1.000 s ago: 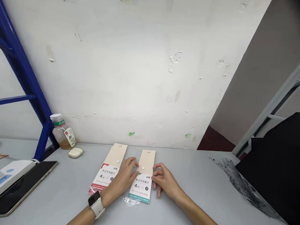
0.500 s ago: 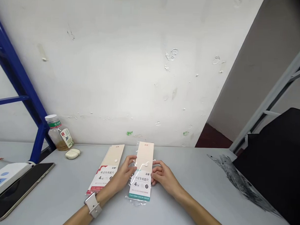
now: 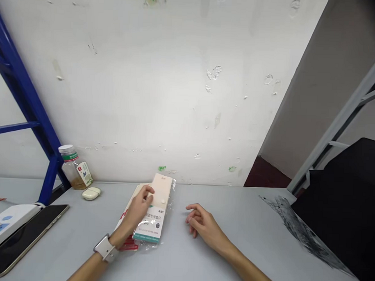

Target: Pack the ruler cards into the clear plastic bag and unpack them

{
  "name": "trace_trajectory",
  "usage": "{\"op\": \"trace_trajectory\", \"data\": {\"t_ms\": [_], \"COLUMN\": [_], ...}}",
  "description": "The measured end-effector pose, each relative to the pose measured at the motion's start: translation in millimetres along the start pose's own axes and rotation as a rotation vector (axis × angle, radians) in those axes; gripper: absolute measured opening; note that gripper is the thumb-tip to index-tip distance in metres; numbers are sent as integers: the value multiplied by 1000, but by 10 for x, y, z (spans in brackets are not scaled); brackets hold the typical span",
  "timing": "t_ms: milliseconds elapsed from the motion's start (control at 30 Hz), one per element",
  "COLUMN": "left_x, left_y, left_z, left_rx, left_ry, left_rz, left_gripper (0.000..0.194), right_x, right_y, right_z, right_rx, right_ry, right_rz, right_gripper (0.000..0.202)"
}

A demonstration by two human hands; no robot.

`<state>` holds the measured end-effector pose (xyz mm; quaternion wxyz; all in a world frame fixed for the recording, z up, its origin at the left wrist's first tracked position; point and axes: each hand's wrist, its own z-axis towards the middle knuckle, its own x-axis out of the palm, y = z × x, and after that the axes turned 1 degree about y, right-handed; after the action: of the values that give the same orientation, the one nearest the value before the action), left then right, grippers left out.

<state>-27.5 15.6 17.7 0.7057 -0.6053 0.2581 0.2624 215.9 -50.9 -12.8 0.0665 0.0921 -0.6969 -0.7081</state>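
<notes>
My left hand (image 3: pixel 138 208), with a pale watch on the wrist, is closed on the left edge of a ruler set packet (image 3: pixel 154 211). This flat packet has a cream upper part, a white printed lower part, a teal bottom strip and a clear plastic sleeve. It lies tilted over a second ruler set packet with red trim (image 3: pixel 129 244), most of which is hidden by the hand and the teal packet. To the right, apart from both packets, my right hand (image 3: pixel 204 226) hovers with loosely curled, slightly parted fingers and nothing in them.
At the left stand a clear jar with a white lid (image 3: pixel 75 169) and a small cream case (image 3: pixel 91 193). A dark tablet (image 3: pixel 27 237) lies beside a white power strip (image 3: pixel 10 222). A black bulky object (image 3: pixel 345 203) occupies the right edge. Behind the grey table (image 3: pixel 238 257) rises a white wall.
My left hand has shifted the teal-striped packet leftward onto the red-trimmed one. My right hand has let go of that packet and stays near its former place.
</notes>
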Motion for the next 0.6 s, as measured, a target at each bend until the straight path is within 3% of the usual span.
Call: {"op": "trace_trajectory", "data": {"t_ms": [200,400,600], "left_x": [-384,-358,-367], "left_y": [264,361,412], "left_z": [246,232,260], "left_rx": [-52,-63,-100], "left_ry": [7,-18,44], "left_rz": [235,398,366], "left_gripper": [16,12,10], "right_x": [-20,-48,-39], "right_y": [-15,-66,-48], "right_z": [2,50,41], "right_rx": [5,29,63], "right_ry": [-9,-18,-52], "right_rz": [19,46,66], "right_gripper": [19,16,16]}}
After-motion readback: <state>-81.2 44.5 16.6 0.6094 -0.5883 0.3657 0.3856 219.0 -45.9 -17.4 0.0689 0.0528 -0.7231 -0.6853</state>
